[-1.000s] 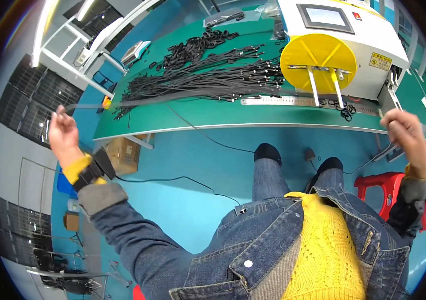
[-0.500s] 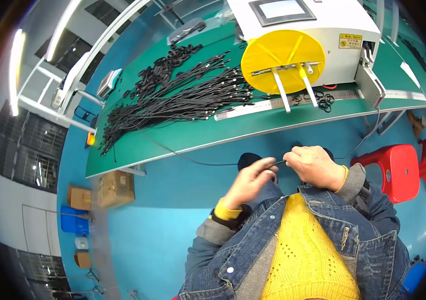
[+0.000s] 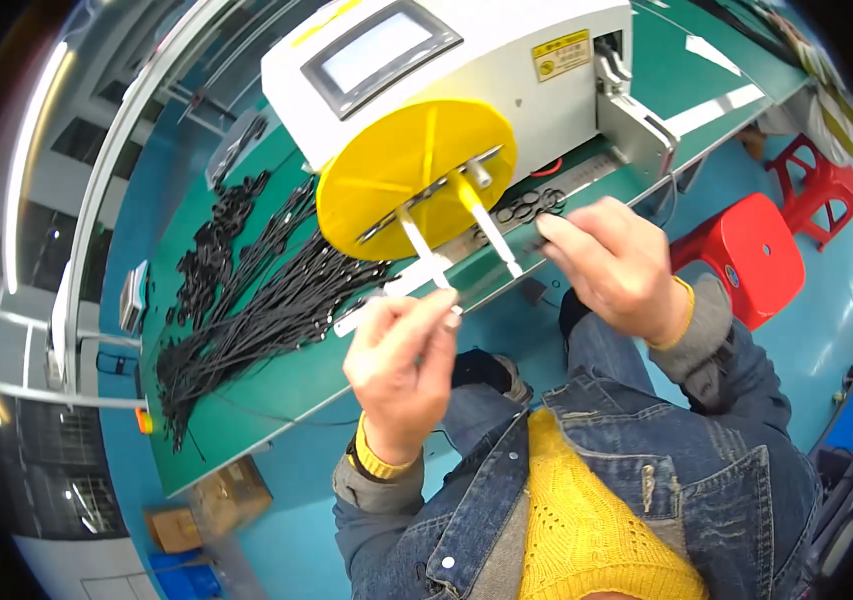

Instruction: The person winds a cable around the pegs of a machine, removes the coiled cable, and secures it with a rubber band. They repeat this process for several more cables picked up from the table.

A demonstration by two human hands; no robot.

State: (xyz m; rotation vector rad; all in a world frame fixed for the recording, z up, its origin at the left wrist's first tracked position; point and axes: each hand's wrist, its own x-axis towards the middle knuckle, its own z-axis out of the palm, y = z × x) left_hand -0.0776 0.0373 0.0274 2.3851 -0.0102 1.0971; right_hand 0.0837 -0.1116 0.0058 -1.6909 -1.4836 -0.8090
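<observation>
My left hand is closed in a pinch beside the tip of a white rod on the yellow disc. A small light-coloured end shows at its fingertips, and a thin black cable runs toward it from the table edge. Held higher, my right hand has thumb and fingers pressed together; whatever is between them is too small to make out. Just beyond these fingertips lie black rings on the table. The disc's second rod reaches out between my hands.
The white machine with a screen carries the disc. Bundled black cables cover the green table at left. A metal bracket stands at the machine's right. Red stools are on the right, cardboard boxes below left.
Both hands have risen from near my lap to the disc and spread apart. The black cable stretched between them no longer shows there. The view has shifted, bringing the machine closer.
</observation>
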